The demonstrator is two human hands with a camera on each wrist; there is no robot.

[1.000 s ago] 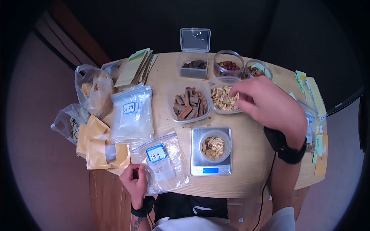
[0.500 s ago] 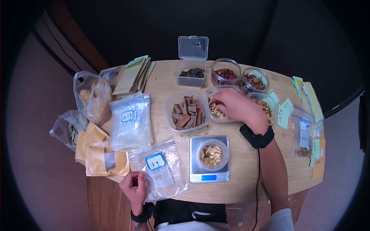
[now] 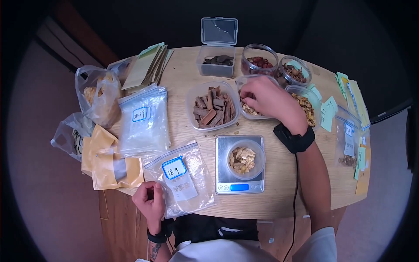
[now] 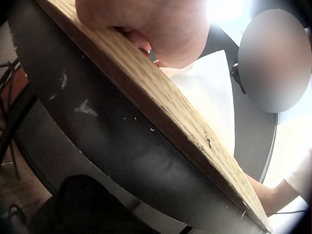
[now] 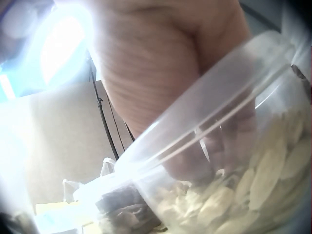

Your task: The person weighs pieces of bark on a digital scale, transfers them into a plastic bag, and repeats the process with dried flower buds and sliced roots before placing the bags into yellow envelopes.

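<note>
My right hand (image 3: 273, 100) reaches down into a clear tub (image 5: 214, 131) of pale dried slices (image 5: 268, 175), its bent fingers among them. Its fingertips are partly hidden by slices and the cloudy wall; I cannot tell whether they pinch any. On a silver digital scale (image 3: 221, 172) with a lit blue display stands a small clear bowl (image 3: 262, 159) holding similar slices (image 3: 242, 160). My left hand (image 3: 149, 201) rests loosely curled at the table's front edge, beside a zip bag (image 3: 203, 192) labelled 18 g. No object shows inside its fingers.
Left of the slices stands a tub of brown bark pieces (image 3: 214, 109). Behind are a lidded box (image 3: 218, 69) and two round jars. More zip bags (image 3: 144, 126), brown pouches (image 3: 114, 168) and plastic bags (image 3: 102, 98) crowd the left. Labelled packets (image 3: 349, 135) line the right edge.
My right hand has lowered from above the right side of the slice tub into it, then stayed there. The left hand keeps its place. The head view has tilted slightly.
</note>
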